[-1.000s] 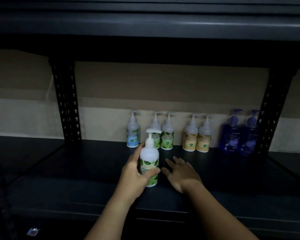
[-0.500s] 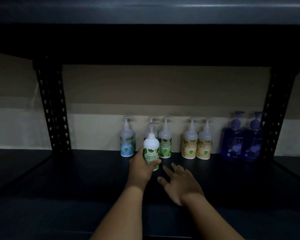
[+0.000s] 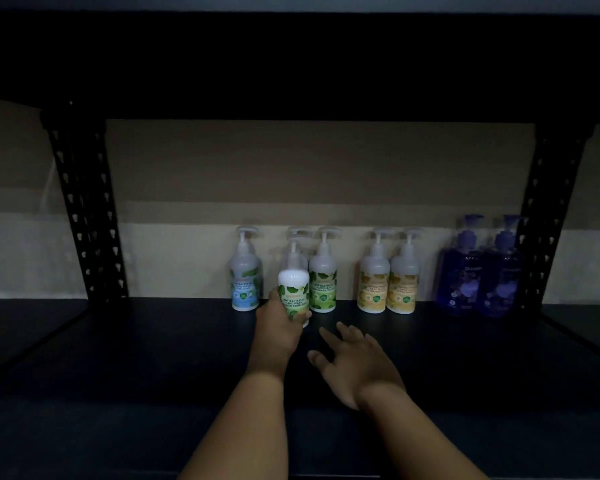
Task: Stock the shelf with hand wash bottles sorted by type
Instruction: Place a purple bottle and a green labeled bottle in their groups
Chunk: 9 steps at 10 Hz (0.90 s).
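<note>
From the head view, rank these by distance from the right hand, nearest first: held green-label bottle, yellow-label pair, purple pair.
Measured from the right hand:
1. Held green-label bottle, up-left, gripped by the left hand.
2. Yellow-label pair, back, slightly right.
3. Purple pair, far right.

Held bottle (image 3: 293, 289) before back-row bottles (image 3: 373, 285) on shelf (image 3: 153, 358).

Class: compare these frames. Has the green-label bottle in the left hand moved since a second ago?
Yes. The left hand has carried the green-label bottle back toward the wall, closing on the green-label pair standing in the rear row.
</note>
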Each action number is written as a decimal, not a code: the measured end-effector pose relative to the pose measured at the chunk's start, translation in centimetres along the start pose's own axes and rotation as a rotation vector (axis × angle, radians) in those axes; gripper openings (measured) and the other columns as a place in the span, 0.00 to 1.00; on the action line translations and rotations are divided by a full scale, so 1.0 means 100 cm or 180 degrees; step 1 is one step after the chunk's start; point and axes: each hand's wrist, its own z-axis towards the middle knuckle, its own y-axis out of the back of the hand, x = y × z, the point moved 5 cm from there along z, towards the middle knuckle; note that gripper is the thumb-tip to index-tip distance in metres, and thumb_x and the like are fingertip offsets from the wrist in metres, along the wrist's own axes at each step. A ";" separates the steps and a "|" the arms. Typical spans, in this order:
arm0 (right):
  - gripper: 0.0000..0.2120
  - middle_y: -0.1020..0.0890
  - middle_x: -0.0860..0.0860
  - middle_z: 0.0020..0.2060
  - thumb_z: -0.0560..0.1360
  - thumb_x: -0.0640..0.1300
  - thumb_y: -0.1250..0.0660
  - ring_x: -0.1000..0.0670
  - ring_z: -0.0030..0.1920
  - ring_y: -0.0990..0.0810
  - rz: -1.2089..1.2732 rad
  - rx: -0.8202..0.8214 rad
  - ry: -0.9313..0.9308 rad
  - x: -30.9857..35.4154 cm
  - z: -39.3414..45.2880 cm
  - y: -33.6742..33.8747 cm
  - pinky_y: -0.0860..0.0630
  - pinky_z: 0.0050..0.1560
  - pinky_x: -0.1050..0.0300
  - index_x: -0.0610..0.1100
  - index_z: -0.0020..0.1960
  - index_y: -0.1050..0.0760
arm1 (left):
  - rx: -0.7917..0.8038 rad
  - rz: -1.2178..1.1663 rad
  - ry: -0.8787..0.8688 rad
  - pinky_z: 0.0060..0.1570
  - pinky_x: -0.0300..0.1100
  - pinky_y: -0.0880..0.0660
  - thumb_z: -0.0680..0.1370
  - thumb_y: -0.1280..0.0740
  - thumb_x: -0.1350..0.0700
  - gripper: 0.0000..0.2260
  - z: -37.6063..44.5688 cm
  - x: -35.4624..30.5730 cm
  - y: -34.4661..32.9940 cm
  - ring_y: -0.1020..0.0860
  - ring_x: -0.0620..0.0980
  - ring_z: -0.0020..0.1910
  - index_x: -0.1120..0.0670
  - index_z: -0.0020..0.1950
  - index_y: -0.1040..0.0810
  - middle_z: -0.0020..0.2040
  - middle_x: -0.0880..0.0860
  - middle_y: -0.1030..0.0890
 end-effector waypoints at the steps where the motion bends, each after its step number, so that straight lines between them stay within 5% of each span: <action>1: 0.32 0.51 0.50 0.83 0.82 0.66 0.53 0.50 0.82 0.56 -0.0001 -0.0002 -0.0005 0.000 -0.001 0.000 0.58 0.81 0.50 0.55 0.83 0.49 | 0.0022 0.0016 -0.0029 0.54 0.38 0.27 0.75 0.22 0.59 0.24 -0.001 0.000 -0.001 0.19 0.52 0.59 0.58 0.68 0.25 0.60 0.55 0.16; 4: 0.32 0.51 0.50 0.83 0.82 0.66 0.52 0.50 0.82 0.55 0.0016 -0.0003 -0.0013 0.000 -0.002 0.001 0.58 0.81 0.50 0.55 0.82 0.48 | 0.0009 0.0171 -0.0085 0.55 0.39 0.28 0.75 0.23 0.57 0.26 -0.001 -0.001 0.000 0.19 0.56 0.61 0.58 0.70 0.29 0.62 0.56 0.17; 7: 0.32 0.49 0.49 0.83 0.82 0.65 0.51 0.49 0.82 0.53 0.0019 -0.0053 -0.0029 0.002 -0.004 0.003 0.56 0.81 0.50 0.53 0.82 0.46 | 0.0267 -0.0173 0.0046 0.62 0.34 0.30 0.73 0.22 0.66 0.50 -0.024 -0.006 0.015 0.29 0.44 0.67 0.55 0.84 0.53 0.71 0.46 0.30; 8: 0.32 0.46 0.48 0.82 0.83 0.65 0.49 0.49 0.82 0.52 0.0071 -0.0106 -0.0049 0.005 -0.013 0.009 0.54 0.81 0.51 0.50 0.82 0.43 | 0.0090 -0.0211 0.0108 0.70 0.44 0.30 0.73 0.23 0.65 0.45 -0.044 -0.007 0.027 0.29 0.49 0.71 0.54 0.83 0.44 0.72 0.49 0.30; 9: 0.30 0.43 0.47 0.82 0.84 0.61 0.49 0.48 0.82 0.48 0.0100 -0.0141 -0.0106 0.009 -0.026 0.015 0.51 0.80 0.53 0.48 0.81 0.41 | -0.0032 -0.0248 0.0237 0.59 0.44 0.25 0.73 0.23 0.66 0.28 -0.077 -0.014 0.038 0.22 0.55 0.61 0.54 0.70 0.27 0.61 0.54 0.22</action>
